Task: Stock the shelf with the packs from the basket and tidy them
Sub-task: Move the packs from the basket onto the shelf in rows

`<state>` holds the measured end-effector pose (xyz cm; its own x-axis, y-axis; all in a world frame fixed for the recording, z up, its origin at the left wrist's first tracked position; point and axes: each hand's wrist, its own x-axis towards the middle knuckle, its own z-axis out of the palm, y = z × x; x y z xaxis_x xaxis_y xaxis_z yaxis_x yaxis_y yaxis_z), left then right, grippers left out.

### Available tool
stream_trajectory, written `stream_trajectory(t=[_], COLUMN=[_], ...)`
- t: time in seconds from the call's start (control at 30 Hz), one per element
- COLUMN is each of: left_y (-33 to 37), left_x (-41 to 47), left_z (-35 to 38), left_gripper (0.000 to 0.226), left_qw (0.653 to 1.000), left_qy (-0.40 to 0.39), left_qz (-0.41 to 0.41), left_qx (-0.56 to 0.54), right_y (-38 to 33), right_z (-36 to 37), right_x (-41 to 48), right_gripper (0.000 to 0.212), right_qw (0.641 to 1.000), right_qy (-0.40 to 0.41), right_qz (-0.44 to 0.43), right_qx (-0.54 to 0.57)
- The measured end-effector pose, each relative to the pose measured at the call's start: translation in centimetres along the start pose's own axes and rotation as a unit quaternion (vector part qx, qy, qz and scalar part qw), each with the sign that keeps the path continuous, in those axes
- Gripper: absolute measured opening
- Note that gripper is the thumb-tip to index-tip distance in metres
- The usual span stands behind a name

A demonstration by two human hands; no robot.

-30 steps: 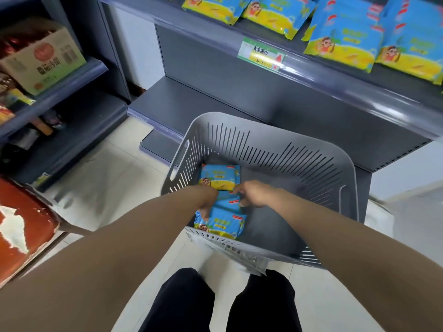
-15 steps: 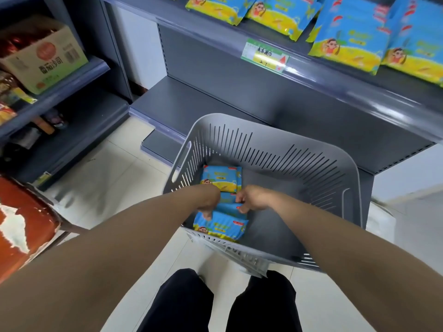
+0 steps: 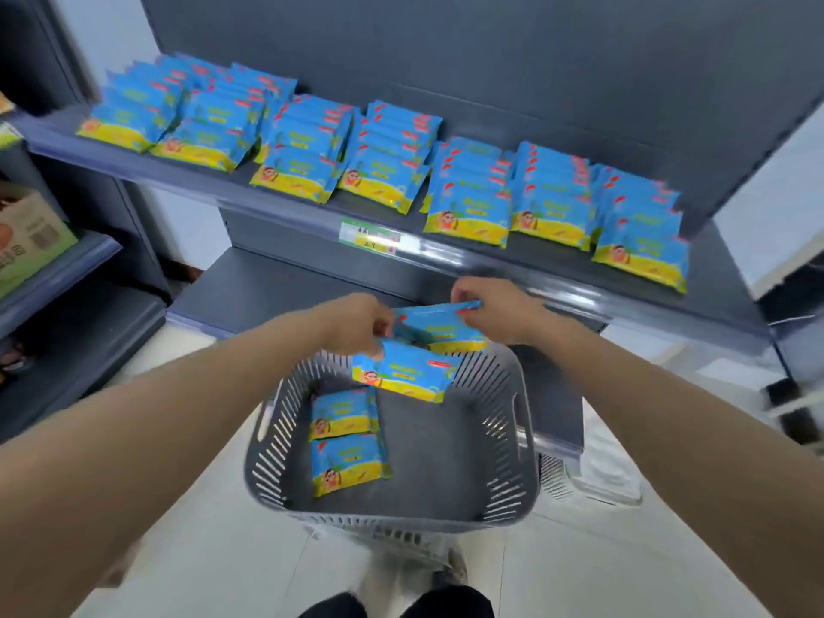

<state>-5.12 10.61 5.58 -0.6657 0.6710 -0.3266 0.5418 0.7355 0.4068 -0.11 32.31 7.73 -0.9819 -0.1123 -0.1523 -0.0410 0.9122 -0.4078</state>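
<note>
A grey slotted basket (image 3: pixel 504 443) stands on the floor below me with two blue-and-yellow packs (image 3: pixel 345 439) lying flat in it. Above its far rim, my left hand (image 3: pixel 356 327) grips the left edge of a pack (image 3: pixel 408 372). My right hand (image 3: pixel 495 310) pinches the top edge of a second pack (image 3: pixel 441 327) just behind the first. Both held packs hang in the air between basket and shelf. The grey shelf (image 3: pixel 285 202) ahead carries several rows of the same packs (image 3: pixel 468 202).
A price tag (image 3: pixel 372 238) sits on the shelf's front rail. A lower grey shelf board (image 3: pixel 258 287) lies behind the basket. At left, another shelving unit holds a cardboard box (image 3: pixel 26 238). Pale floor tiles surround the basket.
Both hands have lifted out of the basket, each with a pack, and risen toward the shelf. My head has tilted up, so the stocked shelf is now in full view.
</note>
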Motion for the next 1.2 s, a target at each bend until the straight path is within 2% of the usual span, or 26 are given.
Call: stream_trajectory(t=[0.13,0.23,0.3,0.5,0.6,0.7,0.77,0.9,1.2], left_y=[3.7,6.0,7.1,8.2,8.1,7.6,7.2,6.8,6.8], left_x=[1.8,3.7,5.0,8.1,9.0,9.9,10.4,11.0,11.1], left_z=[-4.8,-7.2,-8.3,-9.5,-10.0,-10.5,-10.7,-10.9,-11.4], left_gripper=[0.017,0.019,0.027,0.029,0.027,0.024,0.022,0.021,0.011], left_qw=[0.996,0.985,0.979,0.971,0.972,0.972,0.970,0.967,0.962], left_qy=[0.047,0.074,0.091,0.105,0.102,0.109,0.117,0.125,0.128], left_qz=[0.059,0.097,0.111,0.085,0.062,0.044,0.031,0.010,-0.017], left_qx=[-0.052,-0.119,-0.147,-0.195,-0.204,-0.203,-0.210,-0.221,-0.241], right_y=[2.1,5.1,7.2,11.7,12.8,13.8,14.2,14.6,14.3], right_z=[-7.5,-11.3,-13.2,-13.7,-12.9,-12.4,-12.4,-12.9,-12.7], right_x=[-2.2,-2.8,-2.6,-0.5,1.6,4.0,5.6,8.3,10.7], right_gripper=[0.025,0.035,0.040,0.036,0.037,0.052,0.057,0.053,0.060], right_qw=[0.991,0.962,0.949,0.940,0.938,0.965,0.967,0.969,0.954], right_qy=[0.115,0.210,0.239,0.212,0.199,0.170,0.168,0.156,0.208], right_qz=[0.042,0.104,0.133,0.211,0.213,0.184,0.190,0.183,0.188], right_qx=[0.057,0.140,0.154,0.163,0.189,0.079,0.025,-0.061,-0.104])
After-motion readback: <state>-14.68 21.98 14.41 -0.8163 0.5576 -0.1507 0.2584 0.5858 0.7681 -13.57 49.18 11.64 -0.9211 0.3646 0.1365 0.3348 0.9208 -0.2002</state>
